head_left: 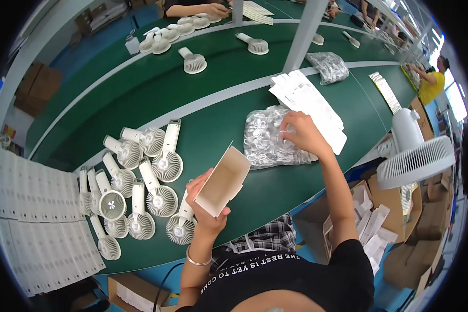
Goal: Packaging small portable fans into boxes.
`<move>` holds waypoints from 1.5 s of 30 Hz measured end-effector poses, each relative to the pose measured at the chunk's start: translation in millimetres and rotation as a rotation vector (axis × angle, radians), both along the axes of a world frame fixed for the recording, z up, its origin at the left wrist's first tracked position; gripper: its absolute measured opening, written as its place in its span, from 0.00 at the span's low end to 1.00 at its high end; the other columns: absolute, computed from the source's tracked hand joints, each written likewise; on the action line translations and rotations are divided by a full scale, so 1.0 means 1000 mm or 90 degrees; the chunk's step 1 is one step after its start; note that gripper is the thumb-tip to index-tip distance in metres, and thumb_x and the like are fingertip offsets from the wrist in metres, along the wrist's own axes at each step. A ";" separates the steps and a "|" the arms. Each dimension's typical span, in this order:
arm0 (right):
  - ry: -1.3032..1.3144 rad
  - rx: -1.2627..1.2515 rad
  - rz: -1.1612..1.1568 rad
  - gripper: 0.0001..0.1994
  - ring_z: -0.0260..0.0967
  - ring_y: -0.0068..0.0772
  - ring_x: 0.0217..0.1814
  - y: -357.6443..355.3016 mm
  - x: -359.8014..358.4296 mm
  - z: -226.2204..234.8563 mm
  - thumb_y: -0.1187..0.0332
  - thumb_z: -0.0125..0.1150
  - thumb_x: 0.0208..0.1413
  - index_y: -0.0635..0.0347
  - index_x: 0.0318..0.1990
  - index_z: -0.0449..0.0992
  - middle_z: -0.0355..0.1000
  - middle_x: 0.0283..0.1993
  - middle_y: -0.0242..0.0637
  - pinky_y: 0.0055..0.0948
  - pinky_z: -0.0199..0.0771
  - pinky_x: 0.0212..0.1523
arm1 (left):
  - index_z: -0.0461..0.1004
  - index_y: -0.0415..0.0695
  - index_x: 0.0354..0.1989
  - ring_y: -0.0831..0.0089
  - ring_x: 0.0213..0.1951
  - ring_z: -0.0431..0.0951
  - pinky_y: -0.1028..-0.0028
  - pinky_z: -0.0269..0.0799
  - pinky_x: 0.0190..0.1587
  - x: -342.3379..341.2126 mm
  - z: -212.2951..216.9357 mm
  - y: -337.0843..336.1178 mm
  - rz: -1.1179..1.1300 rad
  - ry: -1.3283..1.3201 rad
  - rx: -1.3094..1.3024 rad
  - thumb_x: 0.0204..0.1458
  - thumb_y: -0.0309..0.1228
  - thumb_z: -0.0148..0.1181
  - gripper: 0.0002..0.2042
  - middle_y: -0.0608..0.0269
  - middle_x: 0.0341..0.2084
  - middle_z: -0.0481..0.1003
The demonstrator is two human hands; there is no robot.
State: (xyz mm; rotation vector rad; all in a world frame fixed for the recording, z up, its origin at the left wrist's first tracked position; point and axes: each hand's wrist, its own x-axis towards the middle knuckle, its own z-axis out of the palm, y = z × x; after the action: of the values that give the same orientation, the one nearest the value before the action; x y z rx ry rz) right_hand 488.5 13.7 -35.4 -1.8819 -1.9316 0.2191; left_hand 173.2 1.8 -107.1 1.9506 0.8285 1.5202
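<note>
White box (222,182) clasped by our left grip (205,219) near the surface's (268,195) front edge, we likely pick cables (265,140); freeing one's next. Right grip (303,132): we can't tell.

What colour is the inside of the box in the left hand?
The box is light brown inside, seen best in the head view.

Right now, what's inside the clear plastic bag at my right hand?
The clear bag shows many small white looped pieces, probably cables. Your right hand covers part; anything beneath the top layer is hidden.
</note>
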 end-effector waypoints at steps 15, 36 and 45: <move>0.325 0.570 -0.060 0.06 0.69 0.31 0.37 -0.042 -0.070 0.066 0.82 0.48 0.57 0.71 0.35 0.73 0.71 0.35 0.42 0.31 0.71 0.42 | 0.57 0.38 0.54 0.59 0.50 0.72 0.65 0.71 0.50 0.007 0.025 0.017 -0.123 -0.103 -0.033 0.36 0.42 0.76 0.41 0.51 0.50 0.65; -0.127 0.042 0.759 0.36 0.57 0.52 0.62 -0.021 -0.258 -0.040 0.69 0.67 0.40 0.50 0.62 0.63 0.56 0.62 0.49 0.54 0.54 0.63 | 0.46 0.33 0.65 0.47 0.58 0.65 0.48 0.68 0.56 -0.197 0.093 -0.031 0.601 -0.167 0.240 0.50 0.63 0.53 0.48 0.44 0.61 0.56; 0.598 0.114 0.212 0.52 0.66 0.39 0.54 -0.074 -0.127 0.054 0.53 0.80 0.22 0.60 0.60 0.59 0.63 0.56 0.45 0.36 0.68 0.56 | 0.69 0.40 0.53 0.59 0.49 0.74 0.66 0.74 0.50 -0.092 0.067 -0.009 0.099 -0.097 0.072 0.27 0.42 0.80 0.41 0.50 0.46 0.71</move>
State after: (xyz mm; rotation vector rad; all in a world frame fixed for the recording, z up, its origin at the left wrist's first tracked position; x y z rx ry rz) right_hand 361.2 -60.2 18.3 -1.0156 -1.4862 0.8264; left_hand 81.3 -7.3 -40.2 1.8569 0.8617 1.8179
